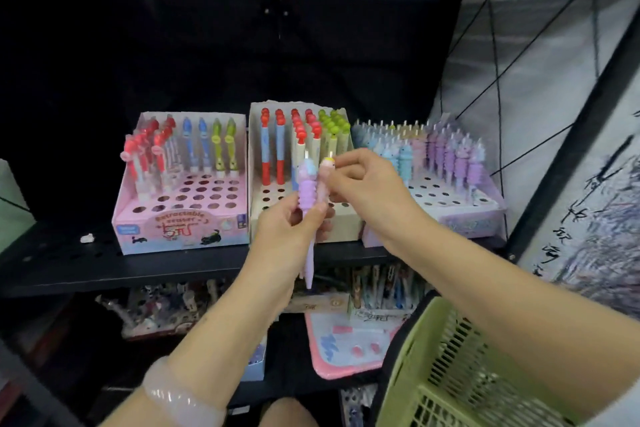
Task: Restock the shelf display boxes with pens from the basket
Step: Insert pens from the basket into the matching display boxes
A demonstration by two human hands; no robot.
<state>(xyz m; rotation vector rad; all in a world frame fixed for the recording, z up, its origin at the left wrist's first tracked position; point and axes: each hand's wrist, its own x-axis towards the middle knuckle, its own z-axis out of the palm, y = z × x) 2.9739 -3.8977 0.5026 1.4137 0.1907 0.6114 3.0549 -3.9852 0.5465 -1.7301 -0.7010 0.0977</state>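
— Both hands are up in front of the middle display box (304, 218). Her left hand (287, 225) is wrapped round a small bunch of pens, the purple pen (306, 191) foremost, its tip hanging down past the shelf edge (138, 270).

— And the other hand?

— The right hand (367, 184) pinches the top of the pink pen (323, 180) in that same bunch, thumb and forefinger closed on its cap, as if to draw it out. I'd judge she's picking one to slot in.

— Where would it go?

— Likely the pastel box (460, 208), just right of the middle box; its pens match these, and its front rows of holes stand open. The pink box (180, 218) sits to the left of the middle one, also half empty.

— The basket?

— The green basket (450, 374) hangs well below and to the right of the middle box, under her right forearm. I can't see what's in it.

— What might go wrong?

— Pulling the pink pen could drag the purple one loose, since the left hand grips them together; a slipped pen would fall to the cluttered lower shelf (346, 350). And reaching over to the pastel box, her wrist could knock its standing pens.
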